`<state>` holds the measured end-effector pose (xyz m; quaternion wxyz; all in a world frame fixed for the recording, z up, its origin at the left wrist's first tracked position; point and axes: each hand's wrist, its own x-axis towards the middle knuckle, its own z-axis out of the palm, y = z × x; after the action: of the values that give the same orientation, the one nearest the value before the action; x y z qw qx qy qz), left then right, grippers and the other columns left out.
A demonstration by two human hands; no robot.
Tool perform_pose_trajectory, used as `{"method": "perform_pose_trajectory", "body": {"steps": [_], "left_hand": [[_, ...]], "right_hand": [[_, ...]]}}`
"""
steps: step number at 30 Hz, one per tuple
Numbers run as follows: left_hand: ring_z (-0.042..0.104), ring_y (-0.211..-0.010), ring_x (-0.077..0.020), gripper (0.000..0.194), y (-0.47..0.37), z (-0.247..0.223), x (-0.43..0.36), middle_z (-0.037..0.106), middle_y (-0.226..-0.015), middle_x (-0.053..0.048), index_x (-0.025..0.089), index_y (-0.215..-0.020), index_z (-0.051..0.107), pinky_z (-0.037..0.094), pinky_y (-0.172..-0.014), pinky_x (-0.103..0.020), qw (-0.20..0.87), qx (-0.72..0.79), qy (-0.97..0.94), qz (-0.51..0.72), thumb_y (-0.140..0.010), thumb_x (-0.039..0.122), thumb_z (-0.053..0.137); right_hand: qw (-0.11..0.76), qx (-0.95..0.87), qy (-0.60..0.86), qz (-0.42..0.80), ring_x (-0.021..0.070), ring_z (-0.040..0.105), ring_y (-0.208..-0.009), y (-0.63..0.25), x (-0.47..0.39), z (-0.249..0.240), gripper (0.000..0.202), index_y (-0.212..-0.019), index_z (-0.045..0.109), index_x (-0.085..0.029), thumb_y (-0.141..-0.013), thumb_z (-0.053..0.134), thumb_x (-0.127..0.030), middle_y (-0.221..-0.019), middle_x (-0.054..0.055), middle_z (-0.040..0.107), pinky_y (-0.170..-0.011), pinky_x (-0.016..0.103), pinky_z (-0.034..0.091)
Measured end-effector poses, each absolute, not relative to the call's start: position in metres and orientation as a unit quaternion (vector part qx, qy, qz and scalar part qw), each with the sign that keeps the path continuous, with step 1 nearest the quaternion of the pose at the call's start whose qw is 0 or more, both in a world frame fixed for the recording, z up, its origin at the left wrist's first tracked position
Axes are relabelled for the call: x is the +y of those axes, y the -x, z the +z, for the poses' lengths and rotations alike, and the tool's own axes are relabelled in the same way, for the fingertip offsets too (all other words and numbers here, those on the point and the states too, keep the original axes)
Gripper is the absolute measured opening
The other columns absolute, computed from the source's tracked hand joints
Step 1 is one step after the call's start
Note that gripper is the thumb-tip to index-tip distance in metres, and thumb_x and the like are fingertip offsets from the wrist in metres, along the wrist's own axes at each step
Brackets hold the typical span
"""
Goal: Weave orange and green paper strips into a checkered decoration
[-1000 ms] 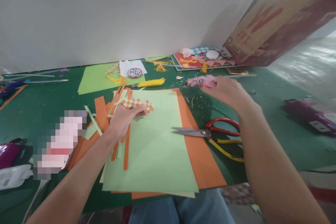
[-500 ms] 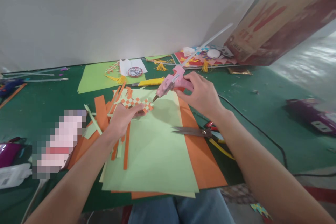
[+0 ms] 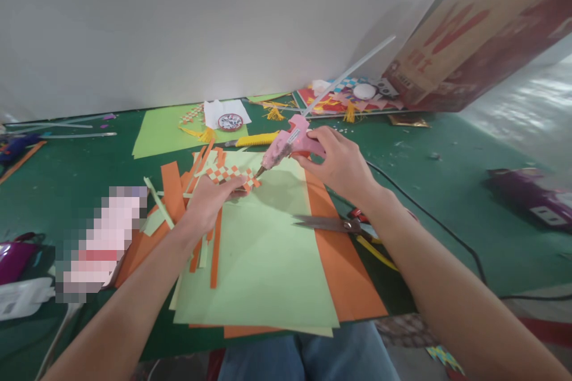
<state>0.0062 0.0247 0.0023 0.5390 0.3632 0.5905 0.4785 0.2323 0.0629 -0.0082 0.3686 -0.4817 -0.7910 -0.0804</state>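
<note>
"Head view, room?"
"Bare green sheet point(image 3: 268, 262) at checkered strip point(image 3: 221, 174)'s 5 o'clock, down to near edge."
"Hands?"
"Left hand point(image 3: 206, 205): thumb pressed on strip. Right hand point(image 3: 346, 161): curled round glue gun point(image 3: 286, 141), nozzle slanting to 7 o'clock, at strip's right end."

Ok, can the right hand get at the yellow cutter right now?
Probably not without putting something down: the right hand is holding the pink glue gun. Otherwise the way looks fairly free, with the yellow cutter close by and nothing lying on it.
</note>
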Motion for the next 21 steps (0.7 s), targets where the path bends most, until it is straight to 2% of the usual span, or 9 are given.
{"method": "perform_pose_trajectory", "body": {"steps": [10,16,21], "left_hand": [[0.062,-0.051,-0.0139,0.02,-0.0054,-0.0001,0.025,0.062,-0.054,-0.001,0.013,-0.055,0.061,0.051,-0.064,-0.03,0.534,0.594,-0.37,0.474,-0.053,0.024,0.078],[0.061,-0.051,-0.0129,0.02,-0.0056,0.0004,0.0249,0.062,-0.054,0.0,0.013,-0.054,0.062,0.052,-0.062,-0.028,0.532,0.593,-0.366,0.481,-0.05,0.022,0.079],[0.062,-0.054,-0.0133,0.019,-0.0037,-0.0012,0.0254,0.064,-0.058,-0.002,0.012,-0.056,0.064,0.054,-0.067,-0.031,0.539,0.567,-0.376,0.496,-0.054,0.026,0.078]], "right_hand": [[0.36,-0.797,0.481,-0.065,0.0205,0.056,-0.076,-0.2312,0.0616,-0.0054,0.016,-0.088,0.049,-0.023,-0.078,0.058,-0.032,-0.084,0.005,0.06,-0.063,0.031,0.044],[0.358,-0.798,0.481,-0.063,0.0198,0.055,-0.074,-0.2306,0.0603,-0.0041,0.014,-0.085,0.048,-0.023,-0.077,0.058,-0.031,-0.082,0.005,0.059,-0.062,0.03,0.043],[0.357,-0.804,0.47,-0.069,0.019,0.055,-0.072,-0.231,0.0605,-0.0046,0.013,-0.084,0.049,-0.023,-0.078,0.057,-0.03,-0.08,0.004,0.059,-0.061,0.03,0.044]]}}
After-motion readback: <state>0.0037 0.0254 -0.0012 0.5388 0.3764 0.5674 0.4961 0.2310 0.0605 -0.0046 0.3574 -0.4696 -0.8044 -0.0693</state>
